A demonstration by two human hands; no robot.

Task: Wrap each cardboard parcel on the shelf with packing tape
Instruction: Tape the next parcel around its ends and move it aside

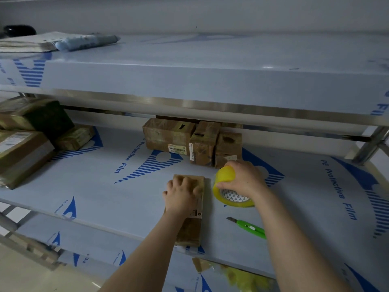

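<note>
A long flat cardboard parcel (190, 226) lies on the middle shelf (105, 186), its near end over the shelf's front edge. My left hand (182, 194) rests on its far end, with the fingers curled over the far edge. Just right of the parcel, my right hand (242, 179) grips a yellow roll of packing tape (228, 196) standing tilted on the shelf. Whether a tape strip joins the roll to the parcel cannot be made out.
A green utility knife (250, 228) lies on the shelf near my right forearm. Three taped parcels (193, 139) stand at the back centre. More parcels (25, 144) are stacked at the left. The upper shelf (210, 76) overhangs. Scraps of yellow tape (242, 277) lie on the lower shelf.
</note>
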